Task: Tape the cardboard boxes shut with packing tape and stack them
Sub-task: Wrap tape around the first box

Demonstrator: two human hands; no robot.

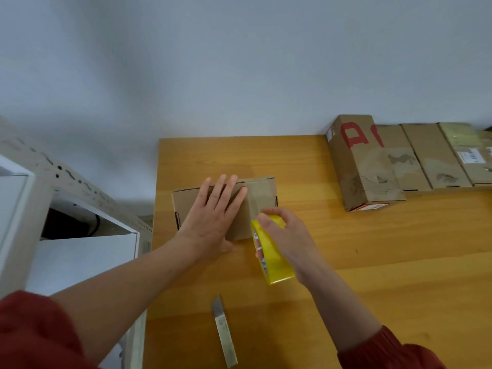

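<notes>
Nearest, at 6 o'clock on the table, a knife lies flat, blade end pointing away, touched by neither hand. Just past it the right hand has its fingers curled round a yellow tape roll, thumb over the top, and holds the roll on edge against the box's near side, at about 5 o'clock of the box.

The left hand lies flat on the lid with fingers straight and slightly spread, pressing it down. The box sits mid-table. A paler band seems to cross its right part, probably tape already laid, though that is hard to confirm.

The step in hand looks like running tape across the lid. To do it well, keep the left palm bearing down so the flaps stay flush. Draw the roll low and taut so the strip lands without wrinkles, and carry it over the edge onto the side wall before cutting. The knife is within easy reach for that.

Farthest, at 2 o'clock, a row of boxes stands side by side against the wall.
</notes>
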